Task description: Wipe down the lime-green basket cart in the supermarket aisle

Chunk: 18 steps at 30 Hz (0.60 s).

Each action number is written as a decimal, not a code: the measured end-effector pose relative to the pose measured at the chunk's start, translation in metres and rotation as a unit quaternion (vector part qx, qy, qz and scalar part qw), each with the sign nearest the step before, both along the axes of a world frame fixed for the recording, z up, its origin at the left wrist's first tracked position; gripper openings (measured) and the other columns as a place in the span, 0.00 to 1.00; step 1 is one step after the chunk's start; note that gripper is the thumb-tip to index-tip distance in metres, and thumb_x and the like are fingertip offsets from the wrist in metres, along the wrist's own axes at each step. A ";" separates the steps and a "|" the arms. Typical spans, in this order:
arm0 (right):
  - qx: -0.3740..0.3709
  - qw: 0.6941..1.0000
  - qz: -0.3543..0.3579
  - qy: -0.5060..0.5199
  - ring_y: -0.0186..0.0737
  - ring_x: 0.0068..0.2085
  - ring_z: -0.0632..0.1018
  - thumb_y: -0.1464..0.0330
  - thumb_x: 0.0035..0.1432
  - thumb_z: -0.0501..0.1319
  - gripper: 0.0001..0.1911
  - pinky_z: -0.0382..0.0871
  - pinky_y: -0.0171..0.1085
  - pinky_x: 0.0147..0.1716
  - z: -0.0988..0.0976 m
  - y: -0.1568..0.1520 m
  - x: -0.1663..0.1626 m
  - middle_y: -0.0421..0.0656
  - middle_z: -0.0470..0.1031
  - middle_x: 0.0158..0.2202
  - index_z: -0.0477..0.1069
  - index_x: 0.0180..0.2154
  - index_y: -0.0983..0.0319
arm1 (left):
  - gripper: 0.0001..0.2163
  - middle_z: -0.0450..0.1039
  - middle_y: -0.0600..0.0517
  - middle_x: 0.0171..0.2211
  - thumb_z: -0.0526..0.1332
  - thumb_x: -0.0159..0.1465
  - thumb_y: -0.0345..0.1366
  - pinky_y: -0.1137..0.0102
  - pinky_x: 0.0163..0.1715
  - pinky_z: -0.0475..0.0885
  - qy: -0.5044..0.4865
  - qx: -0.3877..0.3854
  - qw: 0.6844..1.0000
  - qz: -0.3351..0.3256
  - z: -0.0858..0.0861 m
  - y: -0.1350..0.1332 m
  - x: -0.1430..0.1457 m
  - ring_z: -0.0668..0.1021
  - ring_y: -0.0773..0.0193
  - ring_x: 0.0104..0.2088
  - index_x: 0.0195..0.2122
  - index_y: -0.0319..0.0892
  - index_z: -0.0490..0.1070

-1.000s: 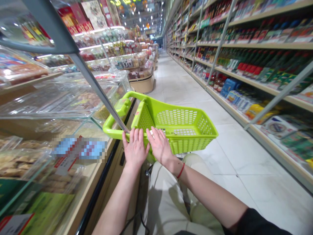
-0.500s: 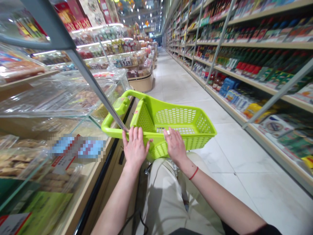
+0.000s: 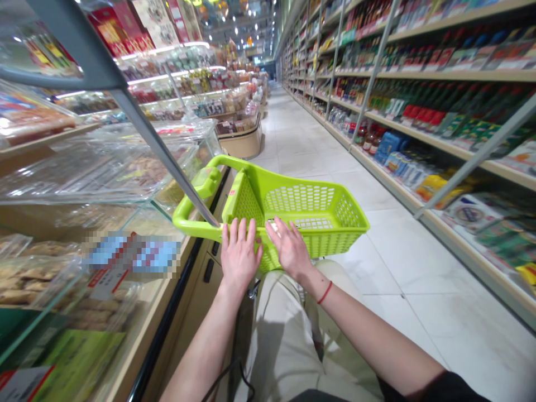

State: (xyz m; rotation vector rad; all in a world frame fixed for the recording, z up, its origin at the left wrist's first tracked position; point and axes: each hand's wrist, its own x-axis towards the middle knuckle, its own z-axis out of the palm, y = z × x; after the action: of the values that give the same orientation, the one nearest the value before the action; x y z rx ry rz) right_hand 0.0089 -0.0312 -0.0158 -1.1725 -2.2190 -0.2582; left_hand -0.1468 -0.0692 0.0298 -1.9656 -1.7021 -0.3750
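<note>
Head view: a green cart (image 3: 293, 212) is seen straight ahead of the person, its basket stretched lengthwise away down the aisle and its near rim set crosswise under both hands. The left hand (image 3: 238, 257) is laid flat on that rim near the handle (image 3: 196, 206), fingers spread and released, with nothing clenched. The right hand (image 3: 291, 248) is placed just beside it, fingertips resting on the rim and reaching slightly over the basket; its grip is likewise loose, with nothing grasped. A red band (image 3: 324, 292) is worn at the right wrist. Of the two hands, the left is nearer the handle, which curves off to the left against a glass case (image 3: 125, 167). Stocked shelves (image 3: 419, 111) are ranged along the right side of the tiled floor (image 3: 397, 279).
</note>
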 end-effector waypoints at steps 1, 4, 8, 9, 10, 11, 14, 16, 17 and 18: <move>0.007 1.000 -0.011 -0.003 0.49 0.65 0.65 0.76 0.67 0.47 0.26 0.56 0.53 0.64 -0.004 0.000 0.008 0.57 0.61 0.65 0.60 0.65 0.63 | 0.28 0.65 0.40 0.62 0.57 0.65 0.42 0.49 0.68 0.46 0.000 0.000 1.000 0.001 0.000 0.000 0.000 0.61 0.44 0.66 0.64 0.38 0.60; 0.029 0.999 -0.045 -0.011 0.49 0.65 0.65 0.78 0.66 0.48 0.27 0.55 0.53 0.65 -0.016 -0.001 0.030 0.58 0.61 0.65 0.61 0.64 0.64 | 0.28 0.65 0.40 0.62 0.57 0.65 0.42 0.48 0.68 0.46 -0.001 -0.002 1.000 0.003 0.001 0.000 0.002 0.61 0.44 0.66 0.65 0.38 0.60; 0.035 0.995 -0.089 -0.008 0.49 0.66 0.64 0.80 0.64 0.50 0.27 0.55 0.55 0.64 -0.023 -0.005 0.043 0.60 0.62 0.65 0.61 0.64 0.65 | 0.28 0.64 0.39 0.62 0.58 0.64 0.41 0.47 0.68 0.47 -0.010 -0.009 1.000 0.003 0.003 -0.002 0.004 0.61 0.43 0.66 0.65 0.40 0.60; 0.031 0.994 -0.101 -0.004 0.50 0.66 0.64 0.80 0.64 0.50 0.27 0.55 0.55 0.64 -0.023 -0.006 0.042 0.61 0.62 0.65 0.61 0.64 0.66 | 0.28 0.63 0.39 0.63 0.58 0.64 0.41 0.46 0.68 0.46 -0.015 -0.012 1.000 0.002 0.004 -0.002 0.005 0.60 0.42 0.67 0.65 0.41 0.60; 0.025 0.994 -0.110 0.001 0.51 0.66 0.64 0.80 0.63 0.50 0.27 0.55 0.55 0.63 -0.022 -0.006 0.039 0.62 0.61 0.65 0.61 0.63 0.67 | 0.28 0.63 0.39 0.63 0.59 0.63 0.41 0.46 0.68 0.46 -0.020 -0.015 1.000 0.000 0.004 -0.003 0.006 0.59 0.42 0.67 0.65 0.41 0.60; 0.017 0.993 -0.116 0.005 0.51 0.65 0.64 0.81 0.63 0.50 0.27 0.56 0.55 0.63 -0.021 -0.007 0.035 0.63 0.61 0.65 0.62 0.63 0.68 | 0.29 0.62 0.38 0.64 0.59 0.63 0.41 0.45 0.68 0.46 -0.024 -0.018 1.000 -0.002 0.004 -0.003 0.006 0.59 0.42 0.67 0.65 0.41 0.60; -0.012 0.994 -0.104 0.012 0.53 0.65 0.64 0.80 0.63 0.49 0.27 0.55 0.55 0.64 -0.011 -0.006 0.017 0.63 0.61 0.65 0.61 0.63 0.70 | 0.29 0.61 0.38 0.65 0.58 0.63 0.41 0.46 0.68 0.45 -0.023 -0.029 0.999 -0.009 0.002 -0.002 0.008 0.58 0.43 0.68 0.66 0.40 0.59; -0.032 0.997 -0.074 0.012 0.52 0.66 0.64 0.79 0.63 0.48 0.28 0.55 0.55 0.64 -0.003 -0.004 0.005 0.62 0.60 0.65 0.60 0.64 0.68 | 0.29 0.61 0.38 0.65 0.58 0.64 0.41 0.46 0.68 0.44 -0.017 -0.037 0.999 -0.013 0.001 -0.002 0.011 0.58 0.45 0.68 0.66 0.40 0.58; -0.039 0.998 -0.057 0.013 0.51 0.66 0.63 0.78 0.64 0.48 0.28 0.54 0.55 0.65 0.000 -0.004 0.001 0.60 0.60 0.65 0.60 0.64 0.67 | 0.30 0.61 0.39 0.65 0.58 0.64 0.41 0.47 0.68 0.44 -0.015 -0.040 0.999 -0.016 0.000 -0.002 0.012 0.57 0.45 0.68 0.66 0.40 0.58; -0.044 0.998 -0.041 0.014 0.51 0.66 0.62 0.77 0.64 0.48 0.28 0.54 0.54 0.65 0.004 -0.003 -0.003 0.59 0.60 0.66 0.60 0.64 0.66 | 0.30 0.60 0.39 0.65 0.58 0.64 0.41 0.47 0.68 0.44 -0.013 -0.042 0.999 -0.020 -0.001 -0.002 0.013 0.57 0.46 0.69 0.66 0.41 0.58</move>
State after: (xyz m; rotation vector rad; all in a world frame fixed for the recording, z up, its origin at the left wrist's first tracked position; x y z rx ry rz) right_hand 0.0060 -0.0338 -0.0122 -1.3081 -2.1803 -0.1774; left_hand -0.1341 -0.0711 0.0290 -2.0657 -1.7236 -0.3490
